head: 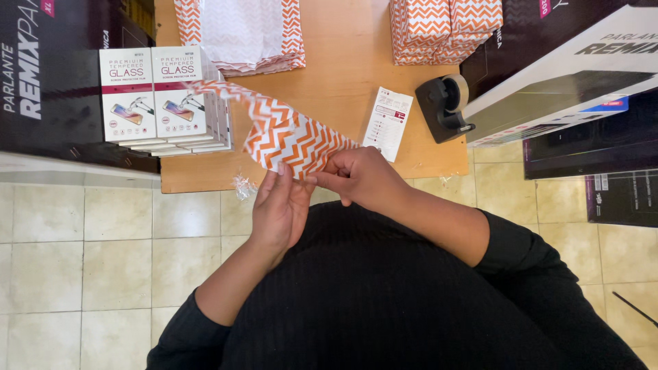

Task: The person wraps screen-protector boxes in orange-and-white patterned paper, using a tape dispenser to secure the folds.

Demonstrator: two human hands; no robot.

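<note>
A: Nearest the camera?
B: My black ribbed top [384,294], sleeves pushed up. Just past it, both my hands at the near edge of the wooden table [343,75]

A: Left hand?
B: My left hand [279,209] is palm-up under the near end of the orange-and-white zigzag paper bag [291,133], fingers curled up against it, tips touching the paper

A: Right hand?
B: My right hand [360,177] is closed, pinching the bag's near right corner between thumb and fingers

A: Where's the bag?
B: Held above the table's near edge, tilted, its far end rising to the left toward the stack of white screen-protector boxes [161,96]

A: Other stuff?
B: Flat zigzag bags [243,31] far centre, a pile of folded zigzag bags [442,24] far right, a white printed slip [388,123] just right of my right hand, a black tape dispenser [444,106] right of that. Big dark cartons [48,75] left and right. A clear plastic scrap [242,186] at the table edge, beige floor tiles [89,267] below
</note>
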